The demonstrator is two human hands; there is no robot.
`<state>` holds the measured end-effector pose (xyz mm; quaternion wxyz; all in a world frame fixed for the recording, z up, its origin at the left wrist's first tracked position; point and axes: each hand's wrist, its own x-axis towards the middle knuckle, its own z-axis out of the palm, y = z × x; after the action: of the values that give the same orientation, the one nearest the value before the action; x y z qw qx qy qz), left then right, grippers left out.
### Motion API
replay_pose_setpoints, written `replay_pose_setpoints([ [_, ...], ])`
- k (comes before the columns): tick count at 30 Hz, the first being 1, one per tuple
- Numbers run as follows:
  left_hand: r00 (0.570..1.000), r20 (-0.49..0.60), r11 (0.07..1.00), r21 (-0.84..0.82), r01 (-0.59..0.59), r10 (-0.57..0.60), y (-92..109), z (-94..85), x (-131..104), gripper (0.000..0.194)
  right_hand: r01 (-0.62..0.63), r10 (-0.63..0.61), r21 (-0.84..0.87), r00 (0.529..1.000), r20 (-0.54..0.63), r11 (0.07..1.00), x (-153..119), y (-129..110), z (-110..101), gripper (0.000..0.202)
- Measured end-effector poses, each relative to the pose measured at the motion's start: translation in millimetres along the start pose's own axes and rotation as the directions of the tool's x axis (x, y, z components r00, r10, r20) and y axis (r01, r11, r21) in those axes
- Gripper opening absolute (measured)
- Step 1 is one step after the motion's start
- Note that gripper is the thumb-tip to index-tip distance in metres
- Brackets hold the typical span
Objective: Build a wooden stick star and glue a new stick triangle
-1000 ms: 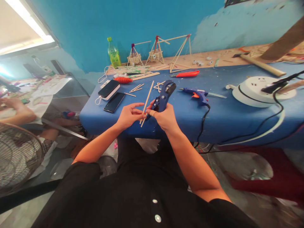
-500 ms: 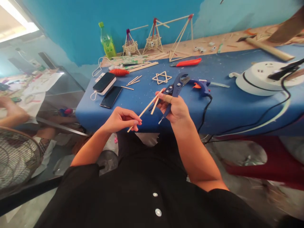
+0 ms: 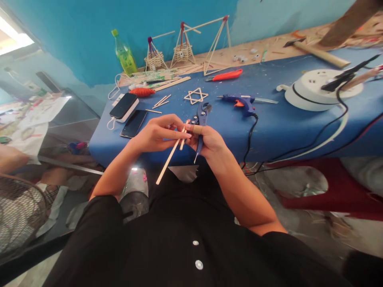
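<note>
Both hands meet over the table's front edge. My right hand (image 3: 209, 139), with a tan bandage on one finger, is closed around blue-handled cutting pliers (image 3: 202, 115), their jaws pointing away from me. Its thumb side also meets the upper ends of two thin wooden sticks. My left hand (image 3: 163, 133) is closed, its fingers pinching those sticks near the top. The long stick (image 3: 167, 163) slants down toward me; the short stick (image 3: 182, 145) lies beside it. A six-pointed star of sticks (image 3: 196, 96) lies flat just beyond the pliers.
On the blue table (image 3: 269, 139) lie a glue gun (image 3: 239, 101), an orange-red utility knife (image 3: 224, 75), several short sticks (image 3: 161, 101), a phone (image 3: 134, 123) and a power bank (image 3: 124, 107). A white socket reel (image 3: 311, 91) stands right, a hammer (image 3: 323, 55) behind it. Stick pyramids (image 3: 182, 48) and a bottle (image 3: 124, 56) stand at the wall.
My left hand has moved up and right along the sticks to my right hand's fingertips. The long stick hangs more steeply. The view has shifted slightly.
</note>
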<state>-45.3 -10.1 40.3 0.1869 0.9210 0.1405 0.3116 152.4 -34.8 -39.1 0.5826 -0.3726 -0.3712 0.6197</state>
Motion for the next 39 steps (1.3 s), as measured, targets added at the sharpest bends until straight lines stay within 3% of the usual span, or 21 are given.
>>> replay_pose_setpoints([
  [3, 1.000, 0.017, 0.995, -0.096, -0.008, 0.009, 1, 0.8, 6, 0.018, -0.100, 0.098, 0.080, 0.995, 0.034, 0.992, -2, -6, -1, 0.043],
  [6, 0.985, -0.171, 0.983, -0.183, -0.011, -0.021, -5, 8.3, 8, 0.015, -0.128, 0.123, 0.131, 0.991, 0.045, 0.983, -4, -13, -4, 0.043],
  [8, 0.920, -0.342, 0.967, -0.228, 0.114, -0.189, -16, 16.4, 9, 0.025, -0.105, 0.101, 0.142, 0.994, 0.030, 0.984, -6, -19, -8, 0.043],
  [10, 0.803, -0.451, 0.912, -0.310, 0.268, -0.389, -31, 26.8, 8, 0.036, -0.026, 0.027, 0.112, 1.000, -0.004, 0.993, -8, -25, -15, 0.047],
  [12, 0.720, -0.450, 0.838, -0.415, 0.355, -0.528, -47, 38.4, 6, 0.042, 0.083, -0.082, 0.040, 0.996, -0.025, 0.996, -10, -30, -23, 0.050],
  [16, 0.637, -0.376, 0.724, -0.512, 0.463, -0.673, -66, 56.2, 2, 0.033, 0.215, -0.220, -0.102, 0.975, -0.034, 0.971, -14, -36, -35, 0.052],
  [18, 0.630, -0.369, 0.721, -0.481, 0.499, -0.683, -70, 58.7, 1, 0.025, 0.238, -0.251, -0.182, 0.967, -0.054, 0.954, -14, -38, -37, 0.049],
  [23, 0.699, -0.365, 0.783, -0.393, 0.483, -0.614, -78, 56.3, 9, 0.022, 0.322, -0.366, -0.360, 0.929, -0.061, 0.876, -7, -44, -33, 0.033],
  [26, 0.699, -0.311, 0.752, -0.428, 0.502, -0.644, -85, 56.9, 13, 0.019, 0.366, -0.412, -0.392, 0.910, -0.038, 0.844, -1, -46, -29, 0.029],
  [31, 0.690, -0.207, 0.686, -0.480, 0.546, -0.694, -91, 59.1, 13, 0.014, 0.349, -0.383, -0.407, 0.924, -0.003, 0.844, 6, -46, -26, 0.029],
  [36, 0.693, -0.245, 0.713, -0.445, 0.542, -0.679, -93, 61.1, 10, 0.014, 0.383, -0.422, -0.466, 0.906, 0.023, 0.798, 10, -51, -34, 0.027],
  [39, 0.715, -0.277, 0.752, -0.410, 0.516, -0.642, -94, 62.7, 8, 0.015, 0.413, -0.467, -0.578, 0.882, 0.062, 0.704, 10, -64, -41, 0.026],
])
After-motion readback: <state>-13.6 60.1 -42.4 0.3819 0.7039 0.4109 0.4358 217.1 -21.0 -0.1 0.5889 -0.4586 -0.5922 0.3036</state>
